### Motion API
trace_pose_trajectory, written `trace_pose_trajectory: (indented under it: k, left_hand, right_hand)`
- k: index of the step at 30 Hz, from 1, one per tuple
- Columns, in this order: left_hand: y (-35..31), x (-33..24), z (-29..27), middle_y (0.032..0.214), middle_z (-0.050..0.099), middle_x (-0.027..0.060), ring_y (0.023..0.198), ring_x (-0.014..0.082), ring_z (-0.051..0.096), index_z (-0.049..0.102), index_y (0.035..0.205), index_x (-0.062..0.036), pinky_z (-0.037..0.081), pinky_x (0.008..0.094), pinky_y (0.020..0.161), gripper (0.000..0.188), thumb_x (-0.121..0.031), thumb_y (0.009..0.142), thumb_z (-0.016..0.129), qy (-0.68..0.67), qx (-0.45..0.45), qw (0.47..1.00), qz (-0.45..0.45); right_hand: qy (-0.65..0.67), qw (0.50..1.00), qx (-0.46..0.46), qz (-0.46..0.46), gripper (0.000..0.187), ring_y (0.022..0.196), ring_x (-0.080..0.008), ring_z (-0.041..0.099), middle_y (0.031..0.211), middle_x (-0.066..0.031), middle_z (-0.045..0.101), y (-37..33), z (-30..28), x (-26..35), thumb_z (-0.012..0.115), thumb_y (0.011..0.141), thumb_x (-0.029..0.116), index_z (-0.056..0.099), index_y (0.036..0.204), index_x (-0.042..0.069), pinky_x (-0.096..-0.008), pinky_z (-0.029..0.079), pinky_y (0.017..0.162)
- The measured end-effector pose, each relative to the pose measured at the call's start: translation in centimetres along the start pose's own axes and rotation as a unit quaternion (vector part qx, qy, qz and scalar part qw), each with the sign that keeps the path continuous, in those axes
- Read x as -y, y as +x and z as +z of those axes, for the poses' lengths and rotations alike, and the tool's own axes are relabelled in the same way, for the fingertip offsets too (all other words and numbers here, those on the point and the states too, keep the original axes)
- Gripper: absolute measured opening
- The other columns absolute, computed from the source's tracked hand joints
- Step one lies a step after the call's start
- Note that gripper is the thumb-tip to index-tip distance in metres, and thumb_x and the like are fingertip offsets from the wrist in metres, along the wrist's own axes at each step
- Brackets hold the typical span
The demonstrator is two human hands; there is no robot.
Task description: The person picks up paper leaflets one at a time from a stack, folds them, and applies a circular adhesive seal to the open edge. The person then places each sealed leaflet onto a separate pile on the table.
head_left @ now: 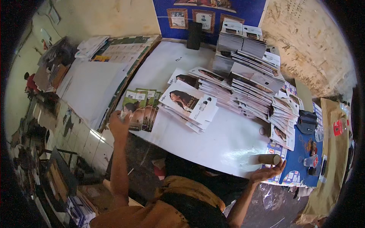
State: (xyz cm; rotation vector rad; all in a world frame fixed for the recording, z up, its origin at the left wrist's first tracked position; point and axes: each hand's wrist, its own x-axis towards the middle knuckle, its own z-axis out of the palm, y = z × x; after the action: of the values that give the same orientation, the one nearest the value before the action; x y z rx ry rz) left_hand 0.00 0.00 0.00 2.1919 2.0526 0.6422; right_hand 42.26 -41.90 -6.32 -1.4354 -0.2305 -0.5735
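My left hand is at the outer left edge of a fanned row of green leaflets with a picture on them. Its thumb and fingers are closed around the edge of the leftmost leaflet. At the front right of the white table, my right hand is turned palm up with its fingers stretched out. Just above that palm lies a short brown cylinder, near the fingertips; whether they touch it I cannot tell. Between my hands is a loose pile of white printed leaflets showing a long-haired person.
Tall stacks of white folded leaflets fill the back right. A black phone leans against the blue backboard. On the blue mat are a black pouch, rubber bands and a clear cup. Large white sheets cover the left table.
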Motion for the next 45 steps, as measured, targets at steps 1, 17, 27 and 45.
trace_pose_trajectory:
  k: [1, 17, 27, 45]
  left_hand:
    - [0.4, 1.1, -0.2, 0.123, 0.065, 0.0168, 0.115, 0.0306, 0.062, 0.061, 0.121, 0.0011, 0.046, 0.0436, 0.1, 0.051, -0.035, 0.09, 0.076, -0.098, -0.036, 0.994, 0.024]
    - [-10.2, -16.0, -5.2, 0.12, 0.065, 0.0088, 0.109, 0.0173, 0.062, 0.056, 0.129, -0.0013, 0.05, 0.0339, 0.098, 0.04, -0.014, 0.094, 0.07, -0.556, 0.362, 0.73, 0.166]
    - [-20.5, -27.7, 1.9, 0.133, 0.06, 0.0117, 0.116, 0.0208, 0.059, 0.053, 0.133, -0.0022, 0.05, 0.0364, 0.093, 0.044, -0.015, 0.095, 0.069, -0.571, 0.338, 0.659, 0.356]
    - [-21.5, -22.7, 2.8, 0.151, 0.043, 0.0198, 0.136, 0.0306, 0.049, 0.027, 0.152, 0.0001, 0.043, 0.0461, 0.112, 0.087, -0.03, 0.085, 0.073, -0.769, 0.523, 0.36, 0.07]
  right_hand:
    - [0.004, 1.0, -0.013, 0.016, 0.088, 0.135, -0.0289, 0.044, 0.141, -0.0174, 0.049, -0.1, 0.3, 0.2, 0.023, 0.1, 0.071, 0.031, 0.152, 0.0, -0.049, 0.029, 0.115]
    - [-0.076, 0.943, 0.323, 0.023, 0.048, 0.105, -0.0272, 0.06, 0.116, -0.0168, 0.064, -2.1, -3.0, 12.2, 0.055, 0.098, 0.032, 0.06, 0.124, -0.008, -0.0402, 0.045, 0.097]
    - [-0.064, 0.96, 0.251, 0.104, 0.027, 0.058, -0.0067, 0.049, 0.069, -0.0026, 0.06, -3.6, -3.8, 11.7, 0.061, 0.101, 0.016, 0.067, 0.081, -0.001, -0.0232, 0.036, 0.051]
    - [-0.022, 0.808, 0.578, 0.109, 0.047, 0.075, -0.0053, 0.051, 0.087, -0.0001, 0.058, -6.3, 4.8, 17.2, 0.094, 0.069, 0.016, 0.057, 0.094, 0.002, -0.021, 0.043, 0.066]
